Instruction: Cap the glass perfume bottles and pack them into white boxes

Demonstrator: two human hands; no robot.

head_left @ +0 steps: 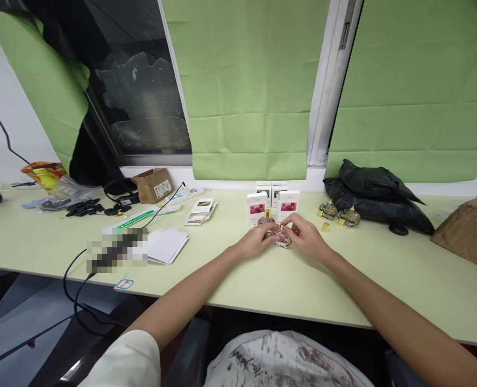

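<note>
Item: small pink perfume bottle (280, 237), centre of frame, resting on the pale green table (262, 279); gold collar at its top.
Left hand (254, 241): fingers curled against the bottle's left side, steadying it; grip closed on the glass.
Right hand (307, 235): fingertips pinched at the bottle's top, at the gold fitting; whether a cap lies between them cannot be told.
Step, as judged: working the top of the bottle, seating or removing a cap; next move calls for a firm hold on the base and a small, straight motion at the neck, so the bottle does not tip.
Adjacent: second pink bottle (265, 218) just behind; white boxes with pink panels (256, 207) behind that; two yellowish bottles (338, 213) right of centre, loose gold cap (326, 227) beside them; black bag (373, 196) upper right; cardboard box (154, 184) upper left.
</note>
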